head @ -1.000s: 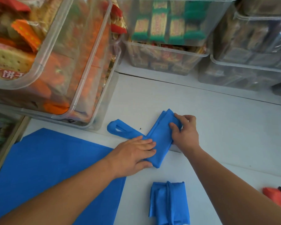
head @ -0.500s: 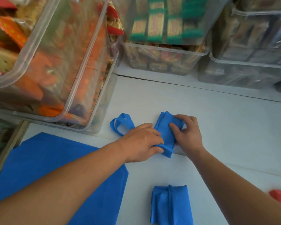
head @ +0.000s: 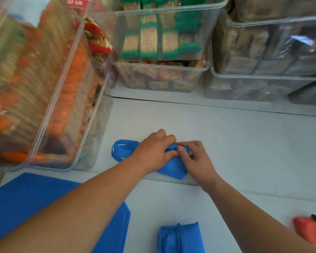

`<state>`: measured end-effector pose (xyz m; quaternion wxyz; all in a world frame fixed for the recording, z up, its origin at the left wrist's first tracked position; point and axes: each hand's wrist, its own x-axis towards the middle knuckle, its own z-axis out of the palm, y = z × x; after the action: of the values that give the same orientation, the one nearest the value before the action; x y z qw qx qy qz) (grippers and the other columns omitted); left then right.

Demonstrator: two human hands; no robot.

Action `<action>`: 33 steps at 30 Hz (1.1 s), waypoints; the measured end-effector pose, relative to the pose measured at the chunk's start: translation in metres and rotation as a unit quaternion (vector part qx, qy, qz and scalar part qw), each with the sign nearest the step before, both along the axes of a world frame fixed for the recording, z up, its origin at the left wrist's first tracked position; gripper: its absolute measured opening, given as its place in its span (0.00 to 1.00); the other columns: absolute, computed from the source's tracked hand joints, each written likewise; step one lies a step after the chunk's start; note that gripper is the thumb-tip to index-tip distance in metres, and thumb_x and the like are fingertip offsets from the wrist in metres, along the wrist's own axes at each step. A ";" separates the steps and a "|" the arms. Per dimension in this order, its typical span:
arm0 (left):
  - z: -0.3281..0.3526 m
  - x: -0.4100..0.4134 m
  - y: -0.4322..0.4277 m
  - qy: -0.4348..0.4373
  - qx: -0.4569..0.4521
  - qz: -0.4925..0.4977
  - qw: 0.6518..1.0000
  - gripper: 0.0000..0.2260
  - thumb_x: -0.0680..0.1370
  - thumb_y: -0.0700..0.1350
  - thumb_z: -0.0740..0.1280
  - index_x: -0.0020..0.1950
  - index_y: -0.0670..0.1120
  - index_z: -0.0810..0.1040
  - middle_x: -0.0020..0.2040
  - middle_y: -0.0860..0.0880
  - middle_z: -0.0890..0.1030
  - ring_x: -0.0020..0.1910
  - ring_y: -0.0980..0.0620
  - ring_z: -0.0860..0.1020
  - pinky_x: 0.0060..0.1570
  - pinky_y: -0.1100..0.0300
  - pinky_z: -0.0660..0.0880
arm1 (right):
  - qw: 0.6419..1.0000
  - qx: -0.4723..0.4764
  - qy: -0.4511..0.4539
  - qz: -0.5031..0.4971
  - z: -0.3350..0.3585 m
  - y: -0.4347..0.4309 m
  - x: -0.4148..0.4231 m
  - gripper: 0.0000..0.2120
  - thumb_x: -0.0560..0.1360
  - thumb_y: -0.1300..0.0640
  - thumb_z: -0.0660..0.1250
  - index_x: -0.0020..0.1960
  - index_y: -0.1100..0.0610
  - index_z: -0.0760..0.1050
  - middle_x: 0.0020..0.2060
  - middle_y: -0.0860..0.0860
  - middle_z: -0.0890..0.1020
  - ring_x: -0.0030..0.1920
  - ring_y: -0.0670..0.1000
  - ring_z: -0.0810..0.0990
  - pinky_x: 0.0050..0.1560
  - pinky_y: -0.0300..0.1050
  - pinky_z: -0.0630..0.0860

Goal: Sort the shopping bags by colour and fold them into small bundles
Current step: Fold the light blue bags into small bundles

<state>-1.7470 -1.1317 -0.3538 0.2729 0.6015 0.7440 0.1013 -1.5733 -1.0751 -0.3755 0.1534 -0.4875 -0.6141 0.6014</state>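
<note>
A blue shopping bag (head: pixel 173 167), folded down to a small wad, lies on the white table (head: pixel 226 136) at the centre. Its handle loop (head: pixel 121 148) sticks out to the left. My left hand (head: pixel 153 150) lies over the wad's left side with fingers curled onto the fabric. My right hand (head: pixel 195 159) grips the right side, thumb and fingers pinching the top fold. A finished blue bundle (head: pixel 180 238) sits at the bottom centre. A flat blue bag (head: pixel 26 203) lies at the lower left, partly under my left forearm.
Clear plastic bins of packaged snacks crowd the left (head: pixel 44 88) and the back (head: pixel 161 42), with more bins at the back right (head: pixel 270 57). A red-orange bundle with a black strap (head: pixel 310 232) pokes in at the lower right edge.
The long blue strip has been folded up into a short wad. My left hand moved up and right to meet my right hand on top of it.
</note>
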 end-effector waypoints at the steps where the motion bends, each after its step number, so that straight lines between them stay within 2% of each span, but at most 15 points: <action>1: 0.001 -0.001 0.001 0.039 0.023 0.015 0.999 0.18 0.78 0.61 0.68 0.59 0.50 0.75 0.53 0.50 0.72 0.52 0.48 0.73 0.51 0.52 0.72 | 0.999 0.032 -0.015 0.006 -0.004 0.000 -0.001 0.08 0.81 0.46 0.66 0.57 0.44 0.82 0.55 0.42 0.74 0.50 0.39 0.80 0.52 0.43 0.80; 3: 0.003 -0.001 -0.005 0.098 0.088 0.008 0.991 0.19 0.77 0.61 0.68 0.58 0.48 0.75 0.56 0.49 0.75 0.53 0.46 0.75 0.54 0.51 0.72 | 0.998 0.058 -0.029 0.005 -0.007 0.000 -0.003 0.07 0.81 0.48 0.66 0.56 0.44 0.82 0.54 0.41 0.75 0.49 0.39 0.80 0.52 0.40 0.78; 5: -0.003 0.003 -0.023 0.120 0.153 -0.045 0.980 0.17 0.80 0.55 0.64 0.61 0.46 0.79 0.62 0.48 0.79 0.60 0.44 0.78 0.64 0.49 0.70 | 0.996 0.077 -0.042 0.011 -0.007 0.000 -0.004 0.05 0.81 0.49 0.66 0.54 0.42 0.81 0.54 0.40 0.75 0.46 0.39 0.80 0.49 0.34 0.73; 8: -0.016 0.005 -0.051 0.130 0.125 -0.080 0.980 0.22 0.84 0.54 0.54 0.74 0.48 0.75 0.78 0.50 0.70 0.77 0.49 0.68 0.77 0.48 0.64 | 0.991 0.116 -0.065 0.013 -0.008 -0.002 -0.004 0.05 0.81 0.48 0.67 0.54 0.39 0.79 0.53 0.39 0.75 0.42 0.39 0.79 0.45 0.30 0.71; 10: -0.024 0.004 -0.057 0.119 0.092 -0.067 0.986 0.23 0.85 0.54 0.52 0.77 0.50 0.71 0.81 0.52 0.64 0.79 0.50 0.64 0.76 0.46 0.64 | 0.988 0.127 -0.088 0.010 -0.008 -0.003 -0.008 0.08 0.80 0.47 0.68 0.59 0.43 0.77 0.55 0.39 0.73 0.45 0.38 0.78 0.44 0.30 0.69; 12: -0.027 0.008 -0.057 0.113 0.059 -0.043 0.991 0.23 0.84 0.55 0.52 0.77 0.52 0.70 0.81 0.53 0.63 0.78 0.49 0.66 0.74 0.43 0.67 | 0.987 0.111 -0.119 -0.012 -0.007 -0.005 -0.012 0.17 0.80 0.45 0.68 0.65 0.49 0.73 0.58 0.42 0.70 0.49 0.40 0.76 0.44 0.29 0.69; 16: -0.028 0.018 -0.057 0.101 0.025 0.016 0.994 0.23 0.83 0.57 0.52 0.77 0.56 0.69 0.80 0.48 0.65 0.76 0.45 0.69 0.74 0.43 0.67 | 0.967 0.091 -0.236 -0.018 0.006 -0.010 -0.023 0.21 0.80 0.38 0.63 0.64 0.52 0.71 0.56 0.50 0.70 0.47 0.52 0.78 0.45 0.47 0.75; 18: -0.030 0.023 -0.058 0.116 0.025 0.043 0.992 0.23 0.83 0.57 0.51 0.77 0.58 0.69 0.76 0.42 0.72 0.75 0.41 0.70 0.74 0.43 0.64 | 0.961 0.091 -0.260 0.003 0.010 -0.010 -0.027 0.20 0.80 0.37 0.62 0.62 0.51 0.70 0.53 0.51 0.71 0.47 0.53 0.78 0.45 0.49 0.76; 20: -0.027 0.026 -0.060 0.111 0.030 0.052 0.992 0.23 0.83 0.57 0.51 0.77 0.58 0.69 0.72 0.43 0.76 0.75 0.43 0.70 0.75 0.42 0.60 | 0.970 0.062 -0.233 -0.015 0.015 -0.008 -0.029 0.16 0.79 0.40 0.65 0.59 0.49 0.69 0.53 0.51 0.74 0.47 0.53 0.79 0.46 0.50 0.78; 22: -0.020 0.029 -0.061 0.060 0.047 0.055 0.996 0.24 0.83 0.57 0.51 0.79 0.58 0.67 0.72 0.47 0.76 0.78 0.46 0.66 0.77 0.41 0.56 | 0.985 0.015 -0.159 -0.058 0.022 -0.006 -0.025 0.12 0.79 0.45 0.67 0.56 0.50 0.70 0.52 0.50 0.77 0.47 0.49 0.79 0.43 0.45 0.76; 25: -0.001 0.037 -0.063 0.007 0.099 0.044 0.994 0.22 0.84 0.51 0.57 0.80 0.54 0.65 0.74 0.48 0.74 0.80 0.48 0.62 0.79 0.42 0.54 | 0.990 -0.051 -0.066 -0.112 0.042 -0.007 -0.009 0.10 0.80 0.49 0.69 0.56 0.53 0.74 0.50 0.50 0.80 0.47 0.48 0.79 0.43 0.43 0.75; 27: 0.020 0.048 -0.067 -0.042 0.118 0.061 0.990 0.23 0.84 0.49 0.63 0.79 0.51 0.65 0.74 0.52 0.72 0.79 0.54 0.61 0.81 0.52 0.48 | 0.989 -0.069 -0.030 -0.128 0.057 -0.009 0.010 0.08 0.79 0.52 0.70 0.55 0.53 0.76 0.49 0.52 0.82 0.47 0.51 0.80 0.45 0.47 0.78; 29: 0.037 0.060 -0.071 -0.091 0.113 0.099 0.984 0.26 0.83 0.50 0.67 0.80 0.52 0.63 0.69 0.59 0.70 0.74 0.60 0.61 0.76 0.65 0.45 | 0.990 -0.067 -0.018 -0.126 0.070 -0.010 0.033 0.06 0.78 0.54 0.72 0.53 0.53 0.76 0.48 0.53 0.82 0.45 0.52 0.80 0.45 0.49 0.77; 30: 0.040 0.066 -0.072 -0.104 0.115 0.112 0.982 0.27 0.82 0.50 0.68 0.80 0.52 0.63 0.68 0.60 0.70 0.72 0.60 0.61 0.73 0.67 0.47 | 0.990 -0.065 -0.025 -0.121 0.073 -0.010 0.047 0.06 0.78 0.56 0.72 0.53 0.52 0.77 0.48 0.53 0.82 0.45 0.52 0.80 0.44 0.49 0.76; 33: 0.041 0.083 -0.070 -0.107 0.093 0.101 0.985 0.28 0.80 0.56 0.69 0.79 0.54 0.66 0.78 0.54 0.66 0.77 0.57 0.59 0.73 0.69 0.44 | 0.989 -0.051 -0.059 -0.127 0.072 -0.015 0.088 0.05 0.78 0.58 0.72 0.51 0.51 0.78 0.48 0.51 0.82 0.44 0.50 0.78 0.42 0.45 0.74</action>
<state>-1.6637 -1.2017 -0.3130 0.2817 0.5321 0.7547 0.2608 -1.4855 -1.0899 -0.3038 0.1672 -0.6035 -0.5232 0.5779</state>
